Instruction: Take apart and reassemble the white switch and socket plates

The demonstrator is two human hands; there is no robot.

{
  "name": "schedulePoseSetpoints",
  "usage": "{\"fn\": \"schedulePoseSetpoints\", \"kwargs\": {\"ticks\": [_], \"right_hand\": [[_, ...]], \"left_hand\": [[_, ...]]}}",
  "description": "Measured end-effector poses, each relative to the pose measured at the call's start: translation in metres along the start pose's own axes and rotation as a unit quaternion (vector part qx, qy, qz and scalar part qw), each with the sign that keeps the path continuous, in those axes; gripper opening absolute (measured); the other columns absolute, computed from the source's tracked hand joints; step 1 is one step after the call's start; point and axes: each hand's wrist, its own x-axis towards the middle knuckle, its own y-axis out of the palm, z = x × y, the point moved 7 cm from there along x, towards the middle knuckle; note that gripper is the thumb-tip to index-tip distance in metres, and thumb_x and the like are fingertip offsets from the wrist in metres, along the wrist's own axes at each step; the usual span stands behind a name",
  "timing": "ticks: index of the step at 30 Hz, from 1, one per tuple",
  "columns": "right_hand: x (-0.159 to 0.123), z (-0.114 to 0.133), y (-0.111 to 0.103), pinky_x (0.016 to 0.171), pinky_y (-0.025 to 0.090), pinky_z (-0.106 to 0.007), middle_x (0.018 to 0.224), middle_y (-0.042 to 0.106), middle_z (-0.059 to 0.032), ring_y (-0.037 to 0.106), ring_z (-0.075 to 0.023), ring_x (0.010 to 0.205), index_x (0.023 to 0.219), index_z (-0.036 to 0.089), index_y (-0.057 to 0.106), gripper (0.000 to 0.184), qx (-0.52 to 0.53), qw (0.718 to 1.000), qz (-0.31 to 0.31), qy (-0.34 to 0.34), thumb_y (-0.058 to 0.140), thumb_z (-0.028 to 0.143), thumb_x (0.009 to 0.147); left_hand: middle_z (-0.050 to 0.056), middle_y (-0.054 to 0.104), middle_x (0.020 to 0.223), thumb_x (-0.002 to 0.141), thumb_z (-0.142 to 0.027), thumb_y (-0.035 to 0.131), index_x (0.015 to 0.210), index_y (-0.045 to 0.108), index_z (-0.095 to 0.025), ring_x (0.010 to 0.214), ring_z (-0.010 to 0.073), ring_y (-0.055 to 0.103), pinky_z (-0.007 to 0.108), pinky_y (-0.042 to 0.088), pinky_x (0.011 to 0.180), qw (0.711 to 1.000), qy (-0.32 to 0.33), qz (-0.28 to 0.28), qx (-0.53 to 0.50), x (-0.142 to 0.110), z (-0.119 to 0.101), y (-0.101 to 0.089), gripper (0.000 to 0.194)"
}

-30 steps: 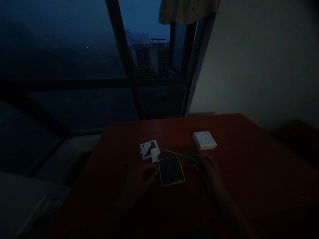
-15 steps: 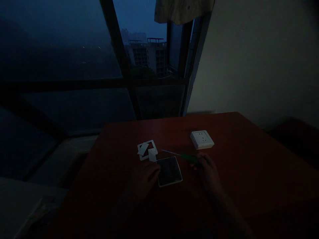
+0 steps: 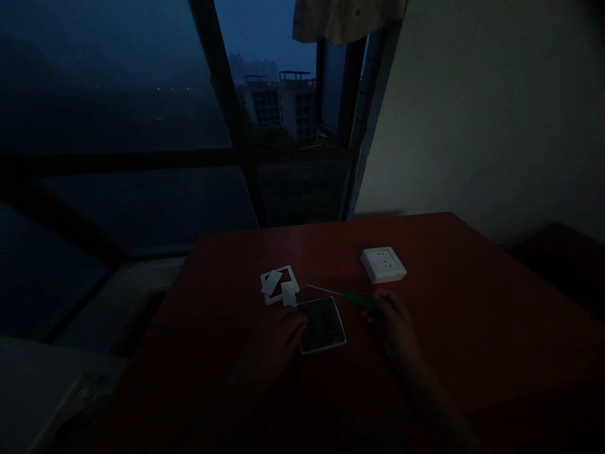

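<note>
My right hand (image 3: 393, 320) is closed around the green handle of a screwdriver (image 3: 357, 299), whose thin shaft points left above the table. In front of me lies a square switch panel (image 3: 326, 325), dark inside with a pale rim. My left hand (image 3: 278, 337) reaches over its left edge, fingers curled together with the tips above the dark inside. Whatever they pinch, if anything, is too dark to make out. Just beyond that hand, a white square frame (image 3: 292, 275) lies flat, with two white plates, one tilted (image 3: 271, 282) and one nearer (image 3: 288, 294), resting across it.
A white wall socket (image 3: 384, 263) on its box sits farther back on the right of the reddish table (image 3: 326, 246). Dark window panes (image 3: 165, 202) rise behind the table, and a pale wall (image 3: 472, 126) stands at the right. The light is very dim.
My left hand has shifted slightly right, its fingertips farther over the panel. My right hand and the screwdriver stay almost in place.
</note>
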Motion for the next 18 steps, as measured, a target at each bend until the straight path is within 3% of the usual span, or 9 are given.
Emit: {"fn": "schedulePoseSetpoints", "kwargs": {"ticks": [10,18], "right_hand": [[-0.0003,0.0007,-0.0002,0.053,0.044,-0.023,0.073,0.062,0.0035,0.061,-0.0139,0.06,0.083,0.023,0.058,0.021,-0.007,1.0,-0.004,0.002,0.067,0.041,0.076],[-0.0008,0.0003,-0.0003,0.052,0.043,-0.022,0.075,0.063,0.0033,0.061,-0.0137,0.06,0.082,0.023,0.058,0.023,-0.002,1.0,-0.007,0.003,0.068,0.042,0.074]], "left_hand": [[0.001,0.064,0.087,0.086,-0.018,0.055,0.087,0.065,-0.023,0.08,0.0167,0.061,0.027,0.047,0.071,0.999,-0.051,0.015,-0.009,0.0014,0.001,0.0007,0.011],[0.001,0.064,0.09,0.087,-0.019,0.055,0.09,0.064,-0.024,0.084,0.0169,0.061,0.028,0.048,0.074,0.998,-0.061,-0.006,-0.021,-0.0002,0.0038,0.001,0.01]]}}
